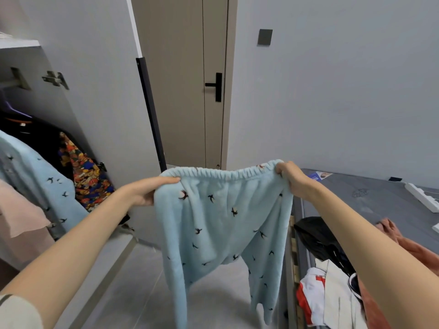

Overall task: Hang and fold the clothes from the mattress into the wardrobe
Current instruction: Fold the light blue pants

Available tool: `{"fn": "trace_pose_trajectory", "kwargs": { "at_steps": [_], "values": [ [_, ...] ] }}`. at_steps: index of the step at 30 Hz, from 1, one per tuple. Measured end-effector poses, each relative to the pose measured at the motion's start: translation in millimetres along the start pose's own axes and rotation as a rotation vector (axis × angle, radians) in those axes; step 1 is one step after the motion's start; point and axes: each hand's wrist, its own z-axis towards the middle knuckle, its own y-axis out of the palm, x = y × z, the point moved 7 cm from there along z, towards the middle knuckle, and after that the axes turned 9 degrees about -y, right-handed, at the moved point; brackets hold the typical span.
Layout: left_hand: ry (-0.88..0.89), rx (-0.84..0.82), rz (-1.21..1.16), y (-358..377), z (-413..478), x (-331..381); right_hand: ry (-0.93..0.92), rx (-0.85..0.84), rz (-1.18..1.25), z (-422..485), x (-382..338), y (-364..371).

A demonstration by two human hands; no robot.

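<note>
Open wardrobe (78, 67) at left, fuzzy blue top (35, 176) hanging inside. Left hand (145, 192) and right hand (291, 178) each pinch an end of the gathered elastic waistband of fleecy light-blue pants (218, 224), bird print, legs dangling above the floor. Grey mattress (368, 200) at right with crumpled clothes (332, 293).
</note>
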Motion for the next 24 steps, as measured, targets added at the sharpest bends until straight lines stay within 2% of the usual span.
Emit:
{"fn": "trace_pose_trajectory", "kwargs": {
  "at_steps": [2, 3, 7, 10, 12, 18, 24],
  "values": [
    [0.011, -0.009, -0.12, 3.9, -5.1, 10.5, 0.094, -0.058, 0.184, -3.9, 6.1, 2.4],
    [0.027, 0.004, -0.168, 5.0, -7.9, 15.6, 0.085, -0.055, 0.21, -4.0, 5.9, 1.2],
    [0.129, 0.151, -0.273, 15.7, -17.3, 34.8, -0.063, 0.213, 0.218, -4.1, -4.3, 1.1],
    [0.239, 0.248, -0.357, 36.7, -22.7, 51.0, -0.147, 0.288, 0.194, -10.3, -18.4, 28.6],
    [0.296, 0.248, -0.352, 58.2, -27.1, 60.1, -0.211, 0.266, 0.195, -16.2, -29.9, 51.0],
    [0.462, 0.22, -0.113, 106.0, -39.3, 80.0, -0.37, 0.151, 0.168, -34.2, -53.2, 85.4],
    [0.458, 0.172, -0.032, 110.7, -41.7, 83.8, -0.419, 0.047, 0.088, -40.3, -55.4, 85.4]
  ]
}}
